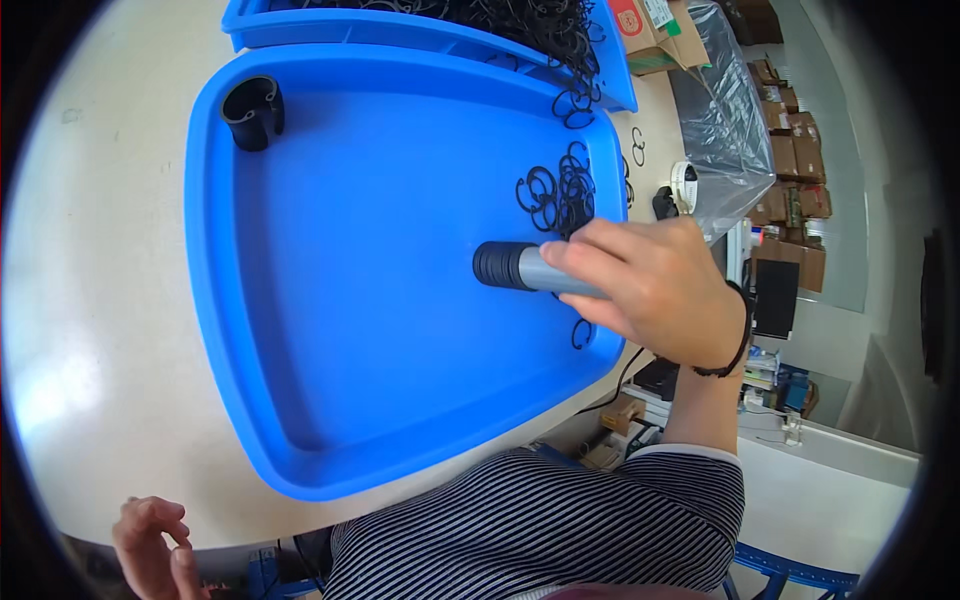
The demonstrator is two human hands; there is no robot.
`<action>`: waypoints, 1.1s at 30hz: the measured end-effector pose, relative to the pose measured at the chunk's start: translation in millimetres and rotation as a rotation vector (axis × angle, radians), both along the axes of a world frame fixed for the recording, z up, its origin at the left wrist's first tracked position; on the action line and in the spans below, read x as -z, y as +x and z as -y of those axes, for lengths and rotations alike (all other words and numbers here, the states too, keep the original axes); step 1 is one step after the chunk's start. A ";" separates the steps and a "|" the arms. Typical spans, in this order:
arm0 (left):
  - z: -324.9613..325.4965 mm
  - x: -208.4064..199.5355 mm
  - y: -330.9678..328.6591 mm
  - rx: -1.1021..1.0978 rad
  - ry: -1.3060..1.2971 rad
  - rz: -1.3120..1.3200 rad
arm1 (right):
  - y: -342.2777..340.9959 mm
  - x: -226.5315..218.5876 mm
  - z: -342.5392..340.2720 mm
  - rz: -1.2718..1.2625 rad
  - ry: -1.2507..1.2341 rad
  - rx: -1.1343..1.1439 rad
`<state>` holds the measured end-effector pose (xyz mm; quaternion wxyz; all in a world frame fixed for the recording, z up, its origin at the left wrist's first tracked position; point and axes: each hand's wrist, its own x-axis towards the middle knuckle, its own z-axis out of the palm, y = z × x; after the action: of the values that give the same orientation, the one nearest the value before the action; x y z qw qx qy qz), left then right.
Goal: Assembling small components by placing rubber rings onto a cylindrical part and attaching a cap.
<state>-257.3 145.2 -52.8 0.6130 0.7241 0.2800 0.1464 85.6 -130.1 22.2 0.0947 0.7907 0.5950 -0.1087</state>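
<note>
My right hand (650, 285) is closed around a grey rod (560, 272). Several black rings (503, 265) sit packed side by side on the rod's far end, over a blue tray (330, 260). Just beyond that hand, loose black snap rings (560, 190) lie in a heap along the tray's right side, and a single ring (581, 334) lies nearer to me. At the lower left, by the table's front edge, my left hand (155, 550) is raised with bent fingers, thumb apart from them, holding nothing visible.
A stack of black rings (252, 112) stands in the tray's far left corner. Behind it, a second blue tray (400, 30) holds a tangled pile of rings (520, 22). A cardboard box (655, 35) and plastic sheeting (715, 120) are at the back right; a white roll (684, 188) lies nearer.
</note>
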 end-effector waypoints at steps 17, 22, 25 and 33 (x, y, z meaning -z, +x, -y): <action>84.7 0.9 233.8 0.584 -0.725 -0.232 | 14.7 15.0 35.2 -0.064 0.132 -0.038; 87.3 11.6 237.8 0.565 -0.807 -0.282 | 13.8 17.5 34.6 -0.057 0.086 -0.001; 84.0 10.5 237.5 0.560 -0.859 -0.272 | 11.2 18.4 31.0 0.008 0.165 -0.056; 85.1 14.0 239.7 0.554 -0.908 -0.276 | 9.8 10.7 28.5 -0.015 0.024 -0.002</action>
<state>-17.6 60.0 -66.8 0.8371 0.4460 0.1916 -0.2523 95.4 -158.6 11.6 0.0809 0.7903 0.5979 -0.1072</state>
